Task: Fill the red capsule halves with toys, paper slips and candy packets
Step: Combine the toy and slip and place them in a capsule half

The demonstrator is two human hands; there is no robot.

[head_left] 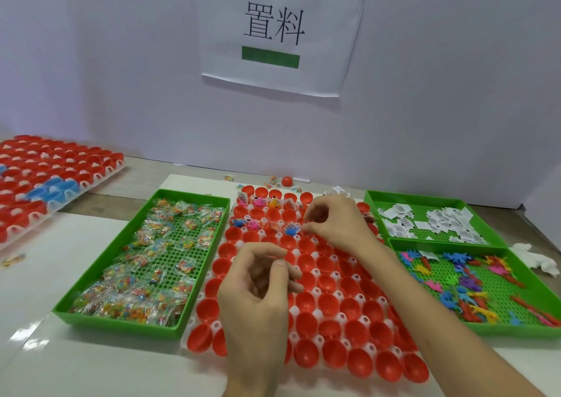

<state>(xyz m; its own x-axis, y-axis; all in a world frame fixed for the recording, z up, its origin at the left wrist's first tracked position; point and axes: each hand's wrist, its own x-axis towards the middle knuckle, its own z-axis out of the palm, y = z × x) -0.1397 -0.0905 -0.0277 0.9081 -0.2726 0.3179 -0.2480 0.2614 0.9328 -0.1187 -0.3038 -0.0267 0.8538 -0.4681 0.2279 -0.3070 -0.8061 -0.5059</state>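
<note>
Red capsule halves below, right hand pinching a small item, left hand curled, hold unclear.

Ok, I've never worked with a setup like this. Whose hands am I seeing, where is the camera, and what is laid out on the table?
There is no machine here: a person works with two bare hands. The single picture comes from a camera worn on the head, looking forward and down. In the middle, a white rack carries the red capsule halves. A few far ones hold toys and slips; most are empty. On the left, the candy tray holds candy packets. On the right, the slip tray holds paper slips and, nearer, the toy tray holds small coloured toys. The right hand reaches over the far rows, fingers pinched beside a blue toy. The left hand hovers nearer, fingers curled. What either holds is too small to tell.
</note>
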